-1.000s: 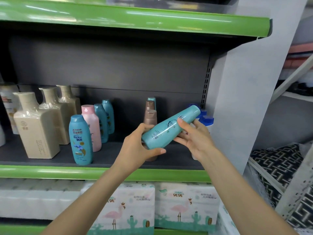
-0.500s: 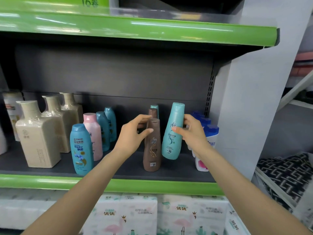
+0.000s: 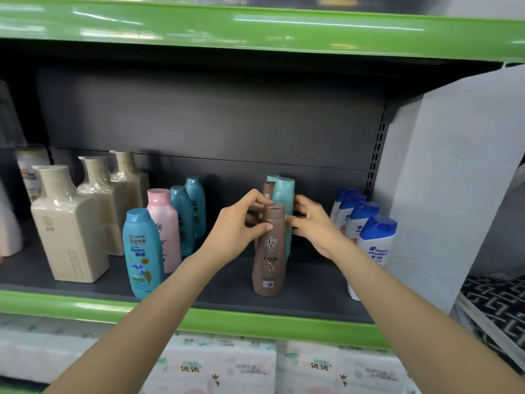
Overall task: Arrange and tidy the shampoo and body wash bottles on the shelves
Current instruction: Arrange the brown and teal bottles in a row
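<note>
On the dark shelf (image 3: pixel 312 297) a brown shampoo bottle (image 3: pixel 269 263) stands upright at the front. My left hand (image 3: pixel 238 226) grips its neck, thumb on the front and fingers behind. A second brown bottle (image 3: pixel 268 189) stands right behind it. Next to that one stands a teal bottle (image 3: pixel 285 194), upright, and my right hand (image 3: pixel 311 220) holds it with curled fingers from the right. Behind the teal bottle another teal cap (image 3: pixel 272 177) peeks out. The lower part of the teal bottle is hidden by the brown bottle and my hands.
Blue-capped white bottles (image 3: pixel 375 245) line the right end by the grey side panel (image 3: pixel 454 180). To the left stand a blue bottle (image 3: pixel 142 251), a pink bottle (image 3: pixel 164 223), teal-blue bottles (image 3: pixel 189 211) and beige square bottles (image 3: pixel 68 228). Tissue packs (image 3: pixel 221 365) fill the shelf below.
The teal bottle went from tilted in both hands to upright, then back into the row behind the brown bottles. My left hand let go of it and took the front brown bottle.
</note>
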`<control>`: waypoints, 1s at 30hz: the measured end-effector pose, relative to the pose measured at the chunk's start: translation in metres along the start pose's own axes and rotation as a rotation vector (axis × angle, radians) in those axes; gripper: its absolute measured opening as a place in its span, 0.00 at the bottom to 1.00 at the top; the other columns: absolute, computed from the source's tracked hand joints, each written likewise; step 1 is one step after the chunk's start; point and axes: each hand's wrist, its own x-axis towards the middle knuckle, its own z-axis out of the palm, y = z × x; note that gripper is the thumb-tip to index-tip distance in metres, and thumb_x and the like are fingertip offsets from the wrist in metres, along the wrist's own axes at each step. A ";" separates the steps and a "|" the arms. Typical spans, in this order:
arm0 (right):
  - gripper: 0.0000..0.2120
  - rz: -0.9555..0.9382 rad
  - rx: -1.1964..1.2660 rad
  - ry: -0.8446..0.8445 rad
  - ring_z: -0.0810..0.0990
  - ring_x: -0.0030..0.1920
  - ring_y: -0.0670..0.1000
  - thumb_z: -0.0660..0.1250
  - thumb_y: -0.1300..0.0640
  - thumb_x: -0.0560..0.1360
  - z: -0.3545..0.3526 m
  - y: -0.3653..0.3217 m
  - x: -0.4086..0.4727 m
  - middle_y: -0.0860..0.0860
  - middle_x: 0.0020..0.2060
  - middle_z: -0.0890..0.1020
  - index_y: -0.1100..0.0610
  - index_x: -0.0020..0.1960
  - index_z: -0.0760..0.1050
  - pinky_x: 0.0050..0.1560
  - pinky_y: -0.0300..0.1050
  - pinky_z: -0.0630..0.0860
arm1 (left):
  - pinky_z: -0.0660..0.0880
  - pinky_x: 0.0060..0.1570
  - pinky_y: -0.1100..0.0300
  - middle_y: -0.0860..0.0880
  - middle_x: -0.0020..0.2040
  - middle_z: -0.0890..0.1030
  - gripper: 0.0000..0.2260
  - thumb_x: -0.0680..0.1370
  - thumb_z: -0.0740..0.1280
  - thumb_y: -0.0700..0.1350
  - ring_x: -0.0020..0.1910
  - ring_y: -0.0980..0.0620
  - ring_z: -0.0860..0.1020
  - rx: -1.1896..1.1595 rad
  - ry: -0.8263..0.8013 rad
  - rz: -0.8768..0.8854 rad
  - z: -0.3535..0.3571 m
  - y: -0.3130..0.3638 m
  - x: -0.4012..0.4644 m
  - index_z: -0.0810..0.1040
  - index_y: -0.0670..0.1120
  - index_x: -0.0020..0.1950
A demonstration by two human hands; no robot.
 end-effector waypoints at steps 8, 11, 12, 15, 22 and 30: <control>0.22 0.049 -0.026 -0.037 0.75 0.63 0.54 0.65 0.67 0.75 0.002 0.015 0.013 0.52 0.64 0.75 0.49 0.65 0.69 0.63 0.59 0.74 | 0.77 0.52 0.58 0.56 0.52 0.80 0.14 0.73 0.72 0.41 0.48 0.57 0.80 -0.062 -0.038 0.003 -0.002 -0.007 0.003 0.73 0.52 0.54; 0.23 0.056 -0.037 -0.050 0.75 0.63 0.55 0.66 0.67 0.74 0.003 0.019 0.016 0.52 0.64 0.75 0.51 0.67 0.69 0.63 0.59 0.73 | 0.78 0.52 0.57 0.55 0.52 0.80 0.15 0.71 0.73 0.42 0.49 0.57 0.80 -0.090 -0.033 -0.006 -0.001 -0.008 0.002 0.73 0.51 0.54; 0.24 0.056 -0.045 -0.055 0.75 0.63 0.55 0.66 0.67 0.74 0.003 0.021 0.017 0.53 0.64 0.75 0.51 0.67 0.69 0.64 0.59 0.73 | 0.78 0.51 0.57 0.55 0.51 0.80 0.16 0.71 0.74 0.42 0.49 0.57 0.80 -0.097 -0.031 -0.008 0.000 -0.008 0.001 0.72 0.51 0.54; 0.25 0.077 -0.037 -0.050 0.73 0.65 0.55 0.64 0.68 0.75 0.006 0.026 0.018 0.53 0.65 0.74 0.51 0.69 0.68 0.65 0.59 0.72 | 0.78 0.50 0.57 0.54 0.51 0.80 0.17 0.70 0.75 0.42 0.48 0.57 0.80 -0.094 -0.019 -0.010 0.003 -0.006 0.002 0.72 0.51 0.53; 0.23 0.056 -0.114 -0.023 0.75 0.61 0.53 0.67 0.65 0.74 0.003 0.021 0.024 0.53 0.62 0.76 0.51 0.66 0.69 0.62 0.55 0.74 | 0.79 0.49 0.61 0.53 0.51 0.80 0.17 0.70 0.74 0.40 0.48 0.58 0.80 -0.106 -0.017 -0.028 0.003 -0.005 0.001 0.71 0.51 0.53; 0.15 -0.028 -0.185 0.023 0.77 0.58 0.54 0.67 0.64 0.75 -0.001 -0.010 0.038 0.52 0.57 0.79 0.49 0.58 0.75 0.54 0.54 0.80 | 0.78 0.48 0.64 0.53 0.51 0.80 0.17 0.71 0.74 0.40 0.47 0.60 0.80 -0.108 -0.005 -0.023 0.005 -0.005 0.000 0.71 0.50 0.54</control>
